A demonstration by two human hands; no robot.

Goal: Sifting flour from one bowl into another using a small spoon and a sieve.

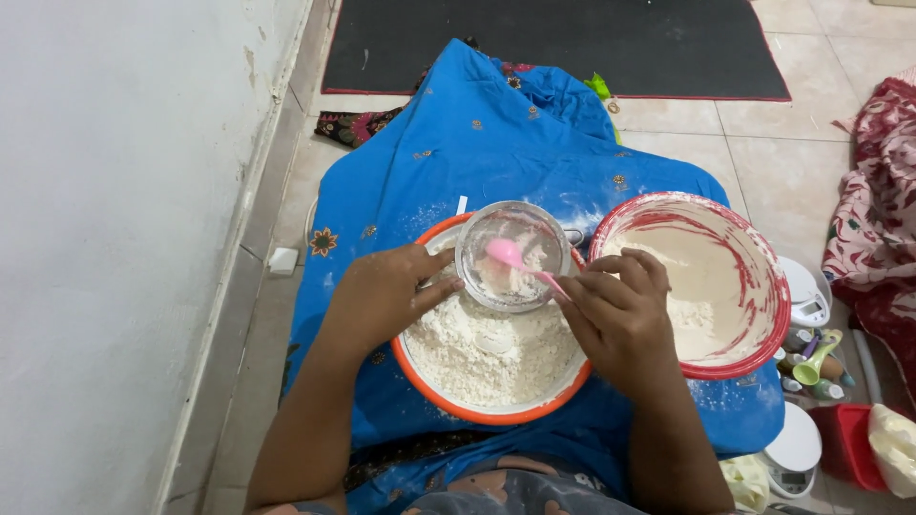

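Observation:
My left hand (386,296) grips the rim of a round metal sieve (513,256) held over an orange bowl (448,405) full of white flour. My right hand (618,310) holds a pink spoon (520,262) whose head rests inside the sieve among flour. Just right of that hand stands a red bowl (763,286) with some flour in it and flour smears on its wall. Both bowls sit on a blue cloth (477,143) spread over the floor.
A white wall (114,238) runs along the left. A dark mat (553,43) lies at the top. At the right are two white scales (806,296) (792,458), small bottles (811,367), a red tub (844,439) and red patterned fabric (883,219).

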